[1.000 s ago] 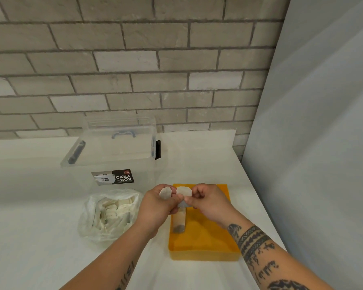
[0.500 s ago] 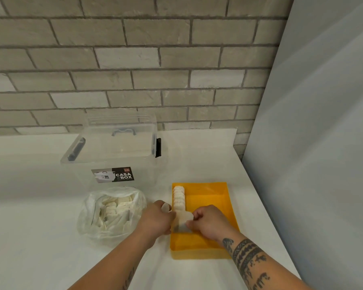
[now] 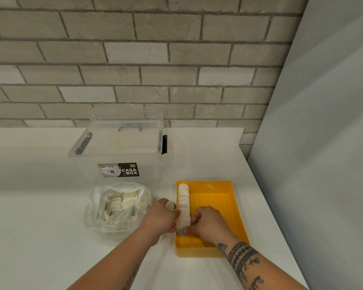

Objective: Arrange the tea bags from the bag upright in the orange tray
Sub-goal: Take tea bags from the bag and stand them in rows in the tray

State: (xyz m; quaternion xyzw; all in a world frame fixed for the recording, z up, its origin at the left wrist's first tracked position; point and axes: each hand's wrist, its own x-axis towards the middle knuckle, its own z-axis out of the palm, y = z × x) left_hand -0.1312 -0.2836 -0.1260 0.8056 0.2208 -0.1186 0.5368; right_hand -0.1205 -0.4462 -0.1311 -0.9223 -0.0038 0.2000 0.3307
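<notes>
1. Looking down on a white bench (image 3: 40,206), backed by a grey brick wall (image 3: 134,59) and hemmed on the right by a plain grey panel (image 3: 323,143).
2. Spotting a clear box (image 3: 122,147) near the wall, and just in front of it an open bag (image 3: 117,208) full of white tea bags.
3. Finding the orange tray (image 3: 224,197) right of the bag, near the bench's right edge, with a row (image 3: 183,197) of tea bags upright along its left wall.
4. Catching the left hand (image 3: 161,218) beside the tray, fingers curled round a spare tea bag (image 3: 170,205).
5. Catching the right hand (image 3: 208,225) inside the tray, fingers pinching the row's near end.
</notes>
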